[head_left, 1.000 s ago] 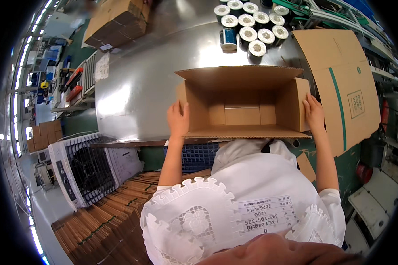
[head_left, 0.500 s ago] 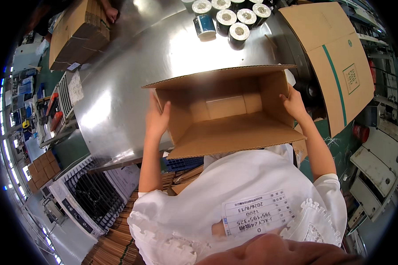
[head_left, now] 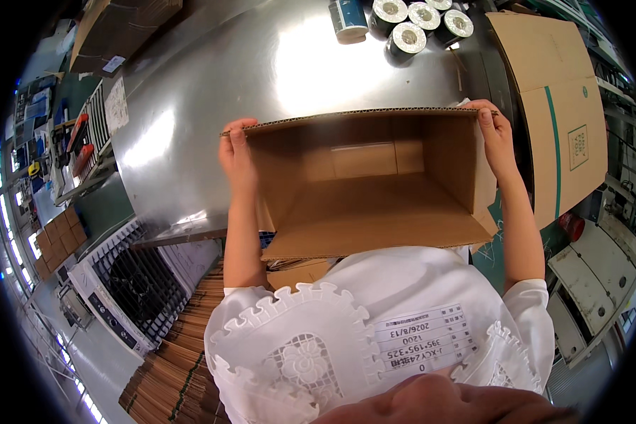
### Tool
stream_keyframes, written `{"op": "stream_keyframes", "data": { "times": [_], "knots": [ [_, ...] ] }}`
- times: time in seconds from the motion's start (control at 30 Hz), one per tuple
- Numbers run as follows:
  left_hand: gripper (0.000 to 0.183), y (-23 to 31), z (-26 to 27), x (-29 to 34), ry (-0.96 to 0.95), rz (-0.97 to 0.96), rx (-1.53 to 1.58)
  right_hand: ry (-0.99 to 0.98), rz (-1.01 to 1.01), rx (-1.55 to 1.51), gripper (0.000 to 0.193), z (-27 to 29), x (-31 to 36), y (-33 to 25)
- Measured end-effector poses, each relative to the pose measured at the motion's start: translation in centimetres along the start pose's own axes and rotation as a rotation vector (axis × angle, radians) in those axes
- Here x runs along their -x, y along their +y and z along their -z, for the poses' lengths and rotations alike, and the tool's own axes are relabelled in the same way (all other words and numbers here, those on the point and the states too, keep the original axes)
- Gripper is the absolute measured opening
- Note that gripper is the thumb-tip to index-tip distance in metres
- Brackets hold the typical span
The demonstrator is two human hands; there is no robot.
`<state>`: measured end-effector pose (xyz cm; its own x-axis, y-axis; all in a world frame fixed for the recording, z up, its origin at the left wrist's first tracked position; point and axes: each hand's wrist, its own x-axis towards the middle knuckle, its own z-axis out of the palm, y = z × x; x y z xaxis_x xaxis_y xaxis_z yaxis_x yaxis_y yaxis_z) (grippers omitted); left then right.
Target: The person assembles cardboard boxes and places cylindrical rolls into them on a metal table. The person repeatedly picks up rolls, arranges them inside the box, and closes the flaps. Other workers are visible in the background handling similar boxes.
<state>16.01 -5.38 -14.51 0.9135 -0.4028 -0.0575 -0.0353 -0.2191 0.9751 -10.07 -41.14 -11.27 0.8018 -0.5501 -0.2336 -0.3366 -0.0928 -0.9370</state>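
A: Where is the uncovered carton (head_left: 374, 198) held?

B: Before the body, at the near edge of the metal table (head_left: 191, 141), its mouth turned toward the wearer. Whether its base is borne by the table cannot be told.

A: And how are the hands placed?

B: The far flap (head_left: 360, 121) is pinched at its left corner by the left hand (head_left: 239, 157) and at its right corner by the right hand (head_left: 497, 138). Both are closed on the cardboard edge, thumbs on the near side (some fingertips are hidden behind it).

A: Why at the corners?

B: Presumably so that the flap is kept straight and evenly supported. The near flap (head_left: 374, 237) is gripped by neither hand and is spread toward the white shirt (head_left: 311, 332).

A: What is set around?

B: Spools (head_left: 406, 41) are grouped beyond the carton, perhaps so that working room is left; flattened cardboard (head_left: 572, 113) is placed at the right.
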Motion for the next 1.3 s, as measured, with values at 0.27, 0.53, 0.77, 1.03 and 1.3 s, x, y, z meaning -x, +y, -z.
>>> {"op": "stream_keyframes", "data": {
  "times": [0.27,0.53,0.77,1.03,1.3],
  "knots": [
    [0.049,0.8,-2.0,-3.6,-0.009,0.351,-0.373,0.106,-0.323,0.089,0.042,-1.9,-7.1,1.8],
    [0.050,3.0,-5.8,-1.8,-0.509,-0.634,-0.923,-0.058,0.422,0.758,0.020,-2.6,-6.1,1.9],
    [0.041,2.5,-5.2,-3.5,-1.026,-0.105,-0.973,-0.455,0.141,1.035,0.032,-2.7,-4.2,-0.1],
    [0.047,4.6,-7.0,-5.9,-1.250,0.160,-0.959,-0.425,0.246,1.033,0.028,-2.6,-4.5,0.6],
    [0.064,3.5,-16.4,-5.1,-1.556,-0.022,-0.393,-0.407,0.019,0.716,0.028,-1.1,-5.9,-0.1]
  ]
}}
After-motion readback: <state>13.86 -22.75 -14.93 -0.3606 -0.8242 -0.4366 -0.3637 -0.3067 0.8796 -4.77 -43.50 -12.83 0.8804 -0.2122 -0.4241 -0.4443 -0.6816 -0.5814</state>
